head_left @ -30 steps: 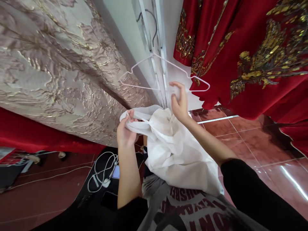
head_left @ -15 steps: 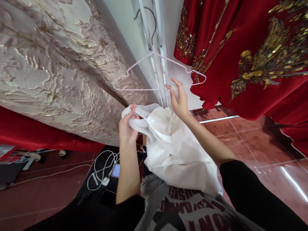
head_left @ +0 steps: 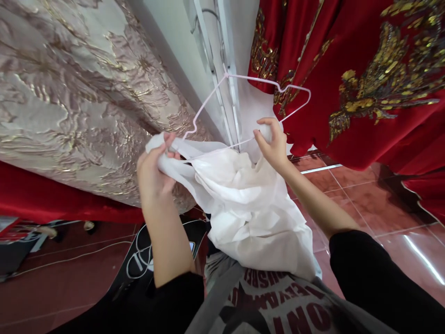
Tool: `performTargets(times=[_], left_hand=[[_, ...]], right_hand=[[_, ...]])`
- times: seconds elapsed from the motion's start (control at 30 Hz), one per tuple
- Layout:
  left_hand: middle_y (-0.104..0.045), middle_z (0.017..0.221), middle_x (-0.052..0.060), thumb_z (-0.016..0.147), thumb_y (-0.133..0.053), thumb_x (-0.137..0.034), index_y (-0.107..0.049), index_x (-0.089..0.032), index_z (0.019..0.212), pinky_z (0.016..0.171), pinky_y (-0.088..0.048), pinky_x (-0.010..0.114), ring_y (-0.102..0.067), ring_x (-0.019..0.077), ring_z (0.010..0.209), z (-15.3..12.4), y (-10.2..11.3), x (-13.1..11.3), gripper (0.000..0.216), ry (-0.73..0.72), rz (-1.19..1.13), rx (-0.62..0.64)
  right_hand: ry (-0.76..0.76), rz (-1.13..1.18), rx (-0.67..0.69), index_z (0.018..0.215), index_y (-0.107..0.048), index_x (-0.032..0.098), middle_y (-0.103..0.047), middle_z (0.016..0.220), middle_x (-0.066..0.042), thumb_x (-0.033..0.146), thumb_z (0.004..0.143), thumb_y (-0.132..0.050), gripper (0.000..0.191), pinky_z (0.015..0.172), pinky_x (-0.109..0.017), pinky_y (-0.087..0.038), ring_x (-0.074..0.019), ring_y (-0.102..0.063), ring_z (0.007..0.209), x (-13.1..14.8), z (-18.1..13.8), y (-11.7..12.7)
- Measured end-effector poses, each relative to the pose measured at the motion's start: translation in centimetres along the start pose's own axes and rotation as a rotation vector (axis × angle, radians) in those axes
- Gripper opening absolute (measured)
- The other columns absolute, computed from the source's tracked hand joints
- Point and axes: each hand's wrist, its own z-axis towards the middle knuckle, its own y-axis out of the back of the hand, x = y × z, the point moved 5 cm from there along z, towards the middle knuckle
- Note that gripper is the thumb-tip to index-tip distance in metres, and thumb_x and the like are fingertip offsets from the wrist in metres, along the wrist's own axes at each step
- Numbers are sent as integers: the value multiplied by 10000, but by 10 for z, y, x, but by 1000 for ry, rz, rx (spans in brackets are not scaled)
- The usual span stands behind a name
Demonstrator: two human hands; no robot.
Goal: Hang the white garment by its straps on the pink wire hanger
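A white garment (head_left: 243,199) of thin, partly sheer cloth hangs in loose folds before my body. My left hand (head_left: 156,171) is closed on its sheer strap, which is stretched out to the left. The left end of a pale pink clothes hanger (head_left: 208,98) passes behind or into that strap; cloth and fingers hide the exact overlap. Curled around the hanger's lower bar toward its right end is my right hand (head_left: 273,144). Something whitish shows between its thumb and fingers, but I cannot tell whether it is cloth. The hanger tilts, its left side lower.
White metal uprights (head_left: 222,93) stand behind the hanger. An embossed pale pink fabric (head_left: 86,106) hangs at left, a red sequined garment (head_left: 365,93) at right. Low at left, a white cable (head_left: 139,260) lies on a black surface. The floor has red tiles (head_left: 351,195).
My left hand has moved left and slightly up, drawing the strap out to the hanger's left end. My right hand has closed at the lower bar, and the hanger has tilted.
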Motion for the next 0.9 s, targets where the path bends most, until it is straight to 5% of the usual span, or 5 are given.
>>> performTargets(times=[0.23, 0.43, 0.57, 0.73, 0.9], left_hand=[[-712, 805, 60, 904, -769, -105, -786, -69, 954, 585, -446, 217, -572, 134, 626, 6, -67, -17, 64, -263, 627, 322], [-526, 619, -37, 954, -761, -97, -717, -103, 826, 610, -298, 229, -396, 111, 597, 10, -69, -20, 135, -556, 1057, 251], [-509, 664, -57, 908, -814, -140, -654, -121, 996, 676, -356, 226, -408, 125, 599, 12, -64, -30, 183, -621, 1188, 177], [-606, 766, -21, 908, -753, -280, -618, -148, 1243, 714, -455, 269, -507, 170, 619, 4, -65, -40, 384, -703, 1419, 192], [-614, 732, 8, 974, -608, -346, -749, -163, 1172, 682, -432, 267, -494, 167, 618, -6, -67, -45, 304, -795, 1489, 273]], right_hand=[[66, 26, 14, 1117, -635, 263, -710, 1150, -50, 452, 1010, -612, 219, 1083, -409, -551, -217, -698, 1113, 11, -14, -15], [30, 134, 55, 1115, -658, 260, -764, 1057, -47, 455, 989, -648, 232, 1124, -443, -536, -219, -707, 1102, 21, -14, 5], [-202, 226, -204, 1055, -650, 254, -768, 1031, -38, 440, 932, -705, 229, 771, -341, -594, -162, -681, 789, -5, -10, 54], [-398, 203, -346, 975, -588, 223, -733, 900, 15, 264, 883, -748, 190, 467, -229, -287, -42, -353, 460, -22, 27, 101], [-478, 200, -252, 970, -562, 199, -785, 1037, -14, -50, 895, -503, 266, 461, -254, -173, -24, -272, 439, 31, 68, 115]])
